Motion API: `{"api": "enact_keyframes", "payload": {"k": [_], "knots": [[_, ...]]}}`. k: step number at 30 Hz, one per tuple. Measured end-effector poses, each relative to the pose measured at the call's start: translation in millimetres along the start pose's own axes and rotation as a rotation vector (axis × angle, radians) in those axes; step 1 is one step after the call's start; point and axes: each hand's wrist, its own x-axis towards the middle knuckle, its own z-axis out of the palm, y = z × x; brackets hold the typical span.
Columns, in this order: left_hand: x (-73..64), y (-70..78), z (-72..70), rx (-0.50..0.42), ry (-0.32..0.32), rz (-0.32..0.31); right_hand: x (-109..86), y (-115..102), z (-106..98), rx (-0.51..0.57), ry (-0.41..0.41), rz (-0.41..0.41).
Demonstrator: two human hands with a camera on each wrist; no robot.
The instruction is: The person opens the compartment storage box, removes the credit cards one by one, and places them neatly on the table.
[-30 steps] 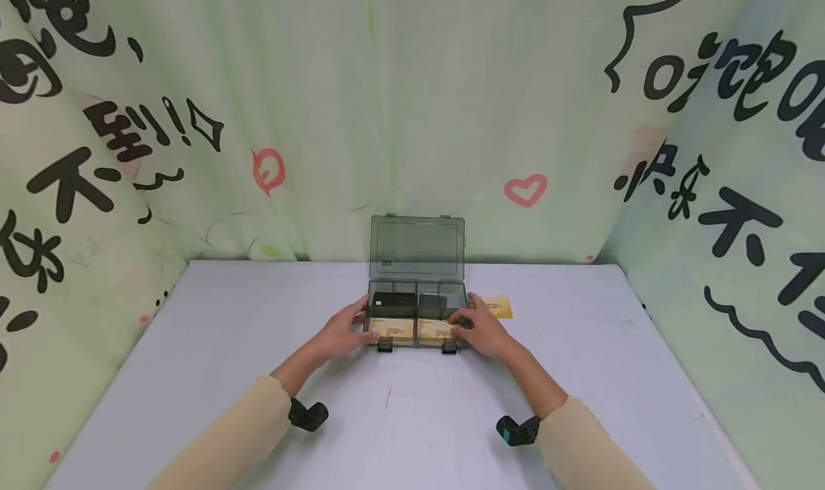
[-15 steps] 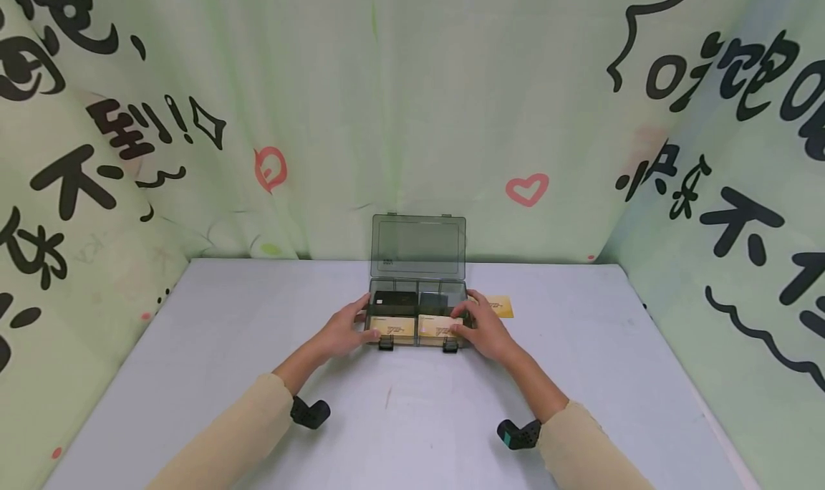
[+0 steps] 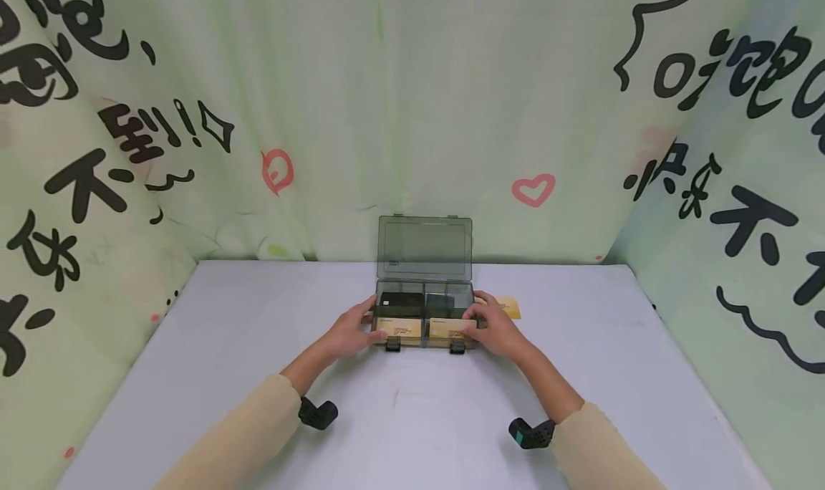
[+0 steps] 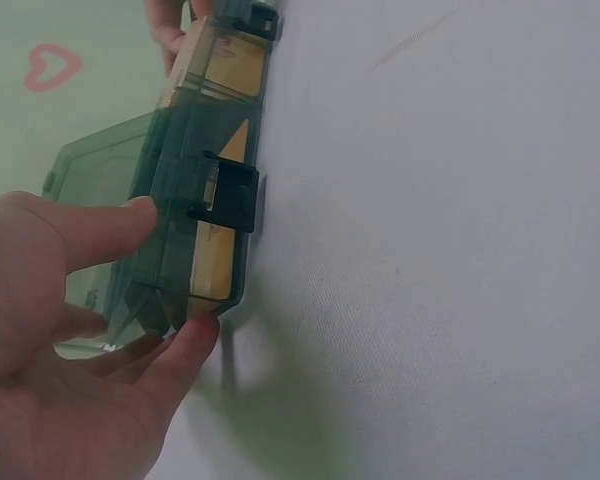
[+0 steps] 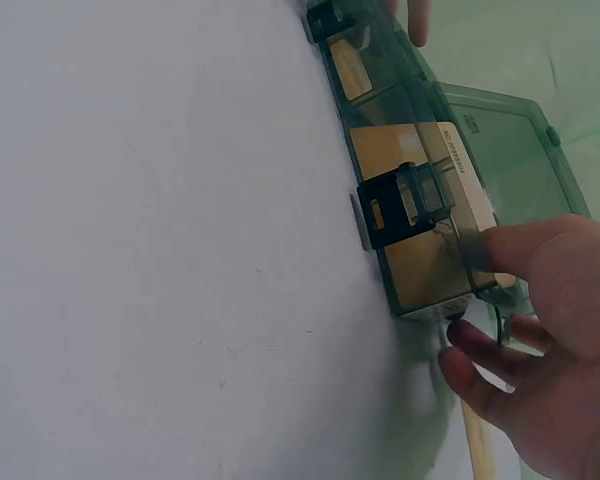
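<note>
Head view, left hand [image 3: 348, 334] gripping case [image 3: 424, 282], right hand [image 3: 499, 327] partly hiding carton [image 3: 446, 328]

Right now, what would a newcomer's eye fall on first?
Probably the open translucent box far back on the table, lid raised, pale yellow packs in its front compartments. The left hand is at its left end, the right hand at its right. Big black characters mark the curtain at left and right.

white table [image 3: 412, 425] | open smoky case [image 3: 425, 248] near far edge | flat yellow piece [image 3: 511, 307] just right of it
</note>
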Motion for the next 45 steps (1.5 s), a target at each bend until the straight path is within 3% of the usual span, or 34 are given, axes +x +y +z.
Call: {"api": "enact_keyframes", "payload": {"k": [5,14,25,31,38,45], "knots": [[-0.4,1.6,1.9,-0.003,0.016,-0.021,-2.5,3.0,0.2,0.002,0.013,0.009],[1.8,1.7,3.8,-0.011,-0.002,0.025,-4.8,-2.9,-4.9,-0.027,0.047,0.081],[1.9,1.5,3.1,-0.013,-0.001,0.017,-2.7,-4.7,-10.0,0.082,0.106,0.089],[0.2,1.5,0.5,-0.003,0.008,0.011,-2.7,-4.3,-11.9,0.121,0.097,0.109],[0.7,2.6,0.8,-0.015,0.008,0.006,-3.6,-2.1,-15.2,0.174,0.113,0.062],[2.3,1.1,1.6,-0.025,0.008,0.008,-6.1,-3.1,-20.5,0.217,0.105,0.091]]}}
